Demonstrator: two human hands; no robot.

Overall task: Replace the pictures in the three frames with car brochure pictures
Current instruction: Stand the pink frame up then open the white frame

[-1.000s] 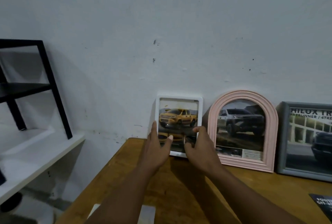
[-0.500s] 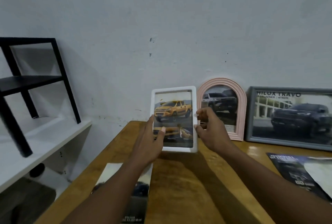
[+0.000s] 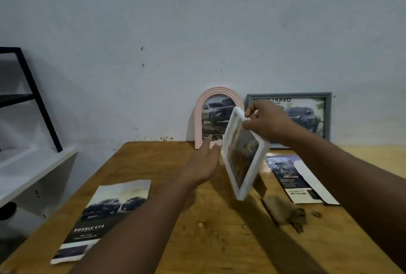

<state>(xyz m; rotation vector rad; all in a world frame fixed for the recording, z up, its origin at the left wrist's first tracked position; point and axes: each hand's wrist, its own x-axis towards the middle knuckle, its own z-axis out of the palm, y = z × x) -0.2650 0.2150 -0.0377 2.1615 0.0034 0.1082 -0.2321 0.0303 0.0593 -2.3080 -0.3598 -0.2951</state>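
A white frame [image 3: 242, 156] with a yellow car picture hangs tilted above the wooden table [image 3: 175, 218]. My right hand [image 3: 265, 122] grips its top corner. My left hand [image 3: 203, 162] is beside the frame's left edge, fingers straight, fingertips at or near that edge. A pink arched frame [image 3: 198, 119] with a silver car picture leans on the wall behind. To its right a grey rectangular frame [image 3: 327, 115] with a dark car picture also leans on the wall.
A car brochure [image 3: 103, 214] reading "DOUBLE CAB" lies at the table's left front. Another cut brochure [image 3: 292, 177] lies at the right, with brown scraps [image 3: 290, 213] in front of it. A white shelf [image 3: 28, 163] with a black stand [image 3: 39, 102] is at the left.
The white frame has left the wall, come toward me and turned sideways. My left hand let go of it; my right hand now holds it alone by the top corner.
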